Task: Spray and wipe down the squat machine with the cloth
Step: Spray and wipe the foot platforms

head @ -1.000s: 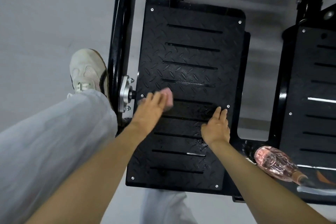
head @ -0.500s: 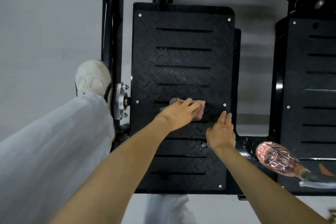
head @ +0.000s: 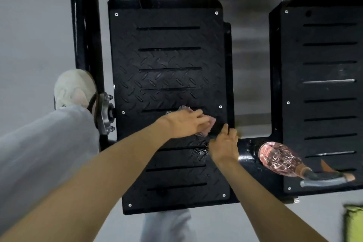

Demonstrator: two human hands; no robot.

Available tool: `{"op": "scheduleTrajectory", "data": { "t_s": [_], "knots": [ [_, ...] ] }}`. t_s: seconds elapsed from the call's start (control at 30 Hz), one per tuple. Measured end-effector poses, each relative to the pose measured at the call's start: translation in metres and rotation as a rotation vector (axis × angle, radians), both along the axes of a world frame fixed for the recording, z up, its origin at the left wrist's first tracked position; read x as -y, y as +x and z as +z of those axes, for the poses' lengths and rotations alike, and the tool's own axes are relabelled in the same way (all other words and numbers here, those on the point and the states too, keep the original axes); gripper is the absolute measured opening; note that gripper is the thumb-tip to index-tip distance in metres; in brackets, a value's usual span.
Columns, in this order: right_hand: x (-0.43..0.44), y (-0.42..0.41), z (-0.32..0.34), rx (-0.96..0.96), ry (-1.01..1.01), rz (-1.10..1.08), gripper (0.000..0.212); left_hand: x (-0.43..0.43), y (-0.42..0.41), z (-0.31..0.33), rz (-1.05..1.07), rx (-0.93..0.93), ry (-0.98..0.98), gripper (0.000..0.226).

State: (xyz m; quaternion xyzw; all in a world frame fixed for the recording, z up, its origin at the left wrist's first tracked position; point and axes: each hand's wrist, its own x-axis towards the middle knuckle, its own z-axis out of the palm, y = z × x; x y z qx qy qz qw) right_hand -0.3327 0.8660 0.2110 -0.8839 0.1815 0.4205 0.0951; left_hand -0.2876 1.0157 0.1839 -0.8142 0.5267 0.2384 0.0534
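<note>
A person wipes the left footplate (head: 169, 59) of a squat machine, seen from a head-worn camera looking down. The left hand (head: 182, 124) holds the pink cloth (head: 211, 121) bunched under its fingers (head: 196, 114), which close over it and press it to the ribbed plate; folds of the cloth show past the fingertips and on both sides of the hand. The right hand (head: 224, 147) rests just beside them, its fingers (head: 225, 128) straight and relaxed on the plate's right edge, holding nothing.

The spraying of this plate looks done: a wet patch (head: 200, 151) glistens just behind the left fingers, beside the right wrist. The wiping step is in hand. The next move probably calls for long strokes away from the fingers, over the dry-looking far half of the plate, then back across the wet patch.

Room is open ahead of the fingers up to the far edge of the plate. To their left the plate ends near a bolted metal hub (head: 104, 112) and a shoe (head: 72, 88). To their right the plate drops to a gap, with the spray bottle (head: 279, 157) lying on its side beyond the right hand, against the second footplate (head: 324, 92), apparently not yet wiped.
</note>
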Motion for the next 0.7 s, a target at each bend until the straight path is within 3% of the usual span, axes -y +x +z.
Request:
{"op": "scheduleTrajectory", "data": {
  "t_s": [0.07,0.13,0.23,0.3,0.37,0.43,0.5,0.57,0.63,0.7],
  "knots": [
    [0.005,-0.005,-0.001,-0.001,0.009,0.007,0.071,-0.007,0.018,0.0,0.023,0.104,0.028,0.073],
    [0.01,-0.01,-0.002,-0.005,0.018,-0.01,0.071,-0.013,0.039,0.005,0.251,0.137,0.111,0.078],
    [0.015,-0.014,-0.003,0.002,0.027,-0.045,0.07,-0.006,0.057,0.01,0.71,0.046,0.149,0.079],
    [0.015,-0.017,-0.005,0.01,0.038,-0.059,0.07,0.008,0.052,0.011,0.86,-0.036,0.108,0.08],
    [0.017,-0.02,-0.006,0.018,0.043,-0.083,0.07,0.028,0.031,0.007,0.784,-0.108,0.07,0.083],
    [0.018,-0.023,-0.006,0.034,0.036,-0.092,0.069,0.045,0.003,0.002,0.488,-0.14,0.02,0.08],
    [0.022,-0.025,-0.006,0.068,0.03,-0.119,0.065,0.052,-0.016,-0.003,0.152,-0.103,-0.028,0.073],
    [0.026,-0.028,-0.006,0.099,0.039,-0.133,0.061,0.052,-0.01,-0.003,0.006,0.023,-0.002,0.067],
    [0.03,-0.03,-0.007,0.13,0.058,-0.134,0.057,0.051,0.012,0.002,0.149,0.149,0.061,0.067],
    [0.035,-0.031,-0.008,0.167,0.075,-0.164,0.054,0.051,0.037,0.01,0.481,0.149,0.135,0.072]
  ]
}}
